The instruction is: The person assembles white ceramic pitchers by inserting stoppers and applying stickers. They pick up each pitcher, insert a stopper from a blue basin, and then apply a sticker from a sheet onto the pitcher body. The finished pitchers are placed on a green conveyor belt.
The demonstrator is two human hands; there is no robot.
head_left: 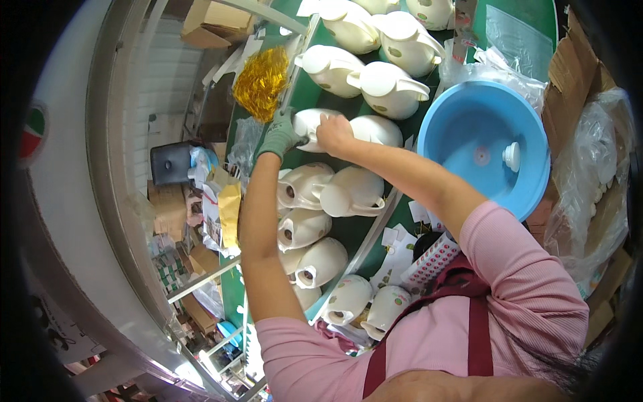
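A glossy white jug (pixel 309 126) stands at the middle of the conveyor, between my two hands. My left hand (pixel 277 135), in a grey-green glove, closes on its left side. My right hand (pixel 335 134) is bare, its fingers bent and pressed together at the jug's top; what they pinch is hidden. Just right of it, partly under my right forearm, is another white jug (pixel 376 129). Nearer to me, several jugs show dark round openings, such as one jug (pixel 321 262). Farther off, jugs such as this one (pixel 392 89) have white tops over them.
To the right, a blue basin (pixel 442 127) holds a small white stopper-like piece (pixel 512 157). Gold tinsel (pixel 261 84) lies at the conveyor's left edge. A metal rail (pixel 375 234) runs along the green belt (pixel 351 232). Clear plastic bags (pixel 589 194) and cardboard (pixel 569 67) are at the far right.
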